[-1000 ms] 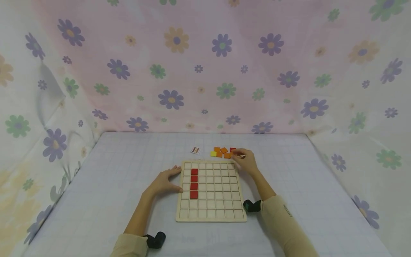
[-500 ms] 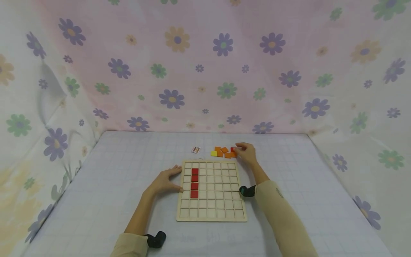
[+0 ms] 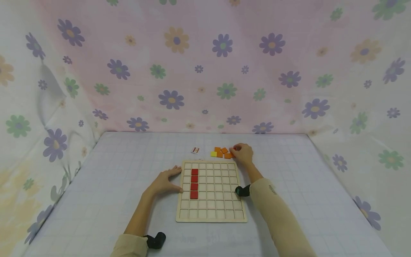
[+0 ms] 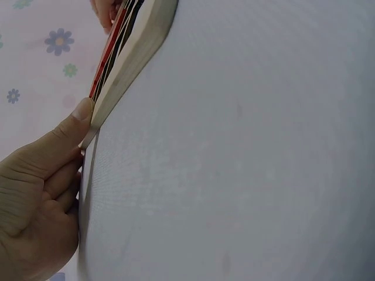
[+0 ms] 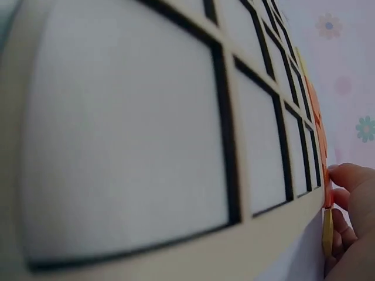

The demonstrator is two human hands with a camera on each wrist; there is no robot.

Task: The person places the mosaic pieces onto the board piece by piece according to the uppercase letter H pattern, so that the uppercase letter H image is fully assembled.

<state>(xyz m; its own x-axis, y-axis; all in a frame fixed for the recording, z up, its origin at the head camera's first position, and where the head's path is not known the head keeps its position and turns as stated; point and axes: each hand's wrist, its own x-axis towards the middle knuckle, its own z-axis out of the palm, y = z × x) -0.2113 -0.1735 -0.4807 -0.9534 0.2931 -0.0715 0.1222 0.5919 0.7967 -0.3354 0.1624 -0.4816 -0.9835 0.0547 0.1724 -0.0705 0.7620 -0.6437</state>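
Reaching hand: the right hand (image 3: 243, 153) is set down on the loose tiles (image 3: 222, 152) just beyond the far edge of the board (image 3: 211, 218); its fingertips (image 5: 345, 175) are curled onto an orange tile at the right end of the group. Whether that tile is pinched or only touched cannot be told.
Steadying hand: the left hand (image 3: 164, 182) is laid against the board's left edge, fingers nearly straight, thumb (image 4: 79, 114) pressed to the rim; nothing is clasped.
Board: a pale wooden grid of square cells, flat on the table (image 3: 112, 171), between the two hands.
Filled cells: four red tiles (image 3: 194, 183) are seated in one column, second from the left.
Empty cells: all the rest of the grid.
Loose stock: several orange tiles and one yellow tile (image 3: 213, 154), bunched together near the board's far right corner.
Progress, as judged: early; one short red run is done and most of the grid is left.
Other item: a small striped card (image 3: 195, 150) lies left of the tiles, apart from them.
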